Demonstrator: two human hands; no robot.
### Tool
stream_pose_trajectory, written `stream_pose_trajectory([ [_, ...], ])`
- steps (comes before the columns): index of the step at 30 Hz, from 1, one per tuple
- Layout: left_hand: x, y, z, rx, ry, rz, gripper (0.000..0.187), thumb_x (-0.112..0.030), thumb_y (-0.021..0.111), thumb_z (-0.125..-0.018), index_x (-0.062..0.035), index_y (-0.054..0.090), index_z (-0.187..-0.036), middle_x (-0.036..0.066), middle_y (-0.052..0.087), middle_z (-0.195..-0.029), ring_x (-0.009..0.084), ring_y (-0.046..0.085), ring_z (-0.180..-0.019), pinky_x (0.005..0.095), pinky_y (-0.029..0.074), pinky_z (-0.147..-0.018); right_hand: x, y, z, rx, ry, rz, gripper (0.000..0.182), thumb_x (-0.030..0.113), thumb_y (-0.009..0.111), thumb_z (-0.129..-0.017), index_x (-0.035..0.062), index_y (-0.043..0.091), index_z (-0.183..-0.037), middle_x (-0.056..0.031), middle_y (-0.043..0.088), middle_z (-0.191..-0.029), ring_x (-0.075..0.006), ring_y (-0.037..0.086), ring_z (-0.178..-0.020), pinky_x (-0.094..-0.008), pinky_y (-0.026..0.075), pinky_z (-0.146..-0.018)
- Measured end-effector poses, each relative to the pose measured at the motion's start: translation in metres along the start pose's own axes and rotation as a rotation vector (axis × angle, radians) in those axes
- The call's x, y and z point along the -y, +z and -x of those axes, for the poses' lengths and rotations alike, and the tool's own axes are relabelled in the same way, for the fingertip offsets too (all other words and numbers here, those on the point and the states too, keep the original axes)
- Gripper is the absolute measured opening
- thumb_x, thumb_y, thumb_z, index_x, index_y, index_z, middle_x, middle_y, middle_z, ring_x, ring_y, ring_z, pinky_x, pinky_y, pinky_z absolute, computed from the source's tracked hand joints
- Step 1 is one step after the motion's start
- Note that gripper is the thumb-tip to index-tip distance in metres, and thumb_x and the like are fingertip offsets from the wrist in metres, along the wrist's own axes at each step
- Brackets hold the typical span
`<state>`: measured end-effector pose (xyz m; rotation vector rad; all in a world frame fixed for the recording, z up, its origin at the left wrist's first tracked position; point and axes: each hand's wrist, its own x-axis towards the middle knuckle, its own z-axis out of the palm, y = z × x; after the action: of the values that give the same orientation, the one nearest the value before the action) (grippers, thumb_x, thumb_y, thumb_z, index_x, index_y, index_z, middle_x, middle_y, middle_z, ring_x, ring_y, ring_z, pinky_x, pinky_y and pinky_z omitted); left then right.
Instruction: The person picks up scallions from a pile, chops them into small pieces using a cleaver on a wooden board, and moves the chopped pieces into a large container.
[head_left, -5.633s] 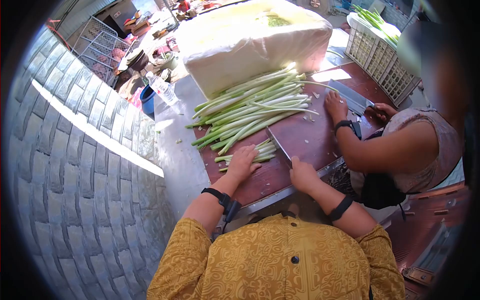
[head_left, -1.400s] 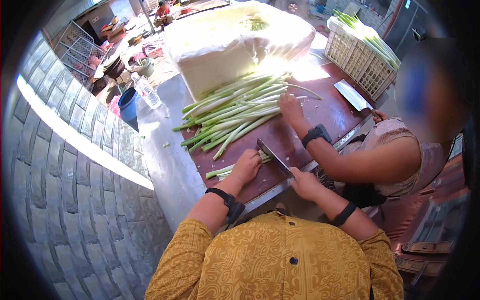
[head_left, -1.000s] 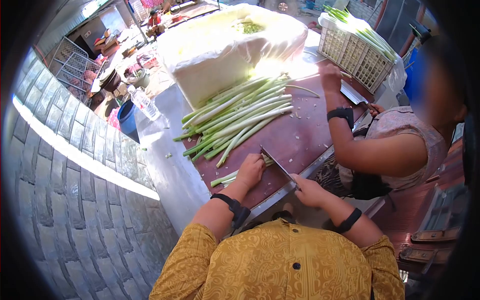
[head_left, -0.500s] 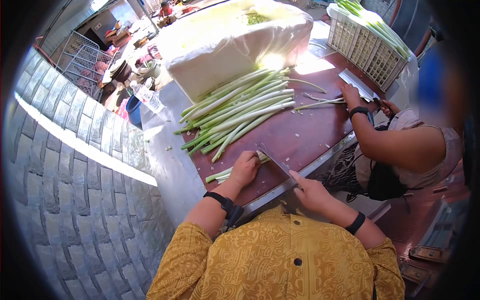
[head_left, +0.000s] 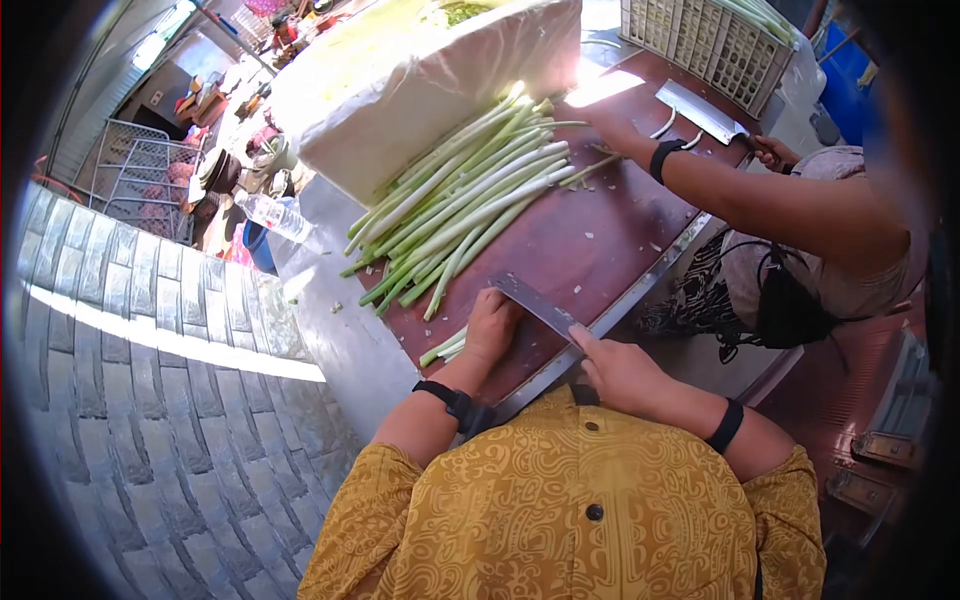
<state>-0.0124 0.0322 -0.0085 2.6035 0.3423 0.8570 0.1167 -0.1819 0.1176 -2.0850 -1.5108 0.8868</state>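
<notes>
My left hand (head_left: 492, 328) is closed over a few green onion stalks (head_left: 445, 348) on the dark red board (head_left: 610, 230), near its front edge. Their green ends stick out to the left, and my fingers cover the rest. In my right hand (head_left: 625, 372) is the handle of a cleaver (head_left: 536, 306). Its broad blade slants up and to the left, the far end right beside my left fingers. Just beyond lies a large pile of green onions (head_left: 465, 215), green ends toward the left.
At right, a co-worker's arm (head_left: 715, 190) reaches over the board, another cleaver (head_left: 700, 111) at their other hand. A plastic-lined white box (head_left: 360, 150) stands behind the pile. A crate (head_left: 700, 55) of green onions is at the back right, a clear bottle (head_left: 272, 215) at left.
My cleaver's blade has turned flatter and lies closer over my left fingers. The co-worker's hand has moved left toward the pile. The whole view has shifted slightly.
</notes>
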Motion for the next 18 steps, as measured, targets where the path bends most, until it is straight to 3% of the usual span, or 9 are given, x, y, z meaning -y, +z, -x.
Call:
stream_pose_trajectory([
  [8,-0.003,-0.004,-0.004,-0.007,0.072,-0.059,0.026,-0.001,0.064,-0.068,-0.0051,0.066,-0.093,0.012,0.059,-0.101,0.0347,0.055,-0.097,0.0396,0.047,-0.085,0.009,0.015,-0.001,0.019,0.052,0.020,0.048,0.020,0.049,-0.091,0.0039,0.038,-0.135,-0.0239,0.063,-0.094,-0.0426,0.061,-0.082,-0.0504,0.049,-0.074],
  [18,0.000,-0.002,0.001,-0.022,0.014,-0.009,0.027,-0.001,0.064,-0.067,-0.0063,0.067,-0.093,0.011,0.060,-0.100,0.0341,0.055,-0.096,0.0399,0.048,-0.083,0.012,0.008,-0.007,0.050,0.040,0.087,0.044,0.021,0.049,-0.092,-0.0005,0.041,-0.128,-0.0232,0.064,-0.093,-0.0408,0.062,-0.081,-0.0496,0.049,-0.072],
])
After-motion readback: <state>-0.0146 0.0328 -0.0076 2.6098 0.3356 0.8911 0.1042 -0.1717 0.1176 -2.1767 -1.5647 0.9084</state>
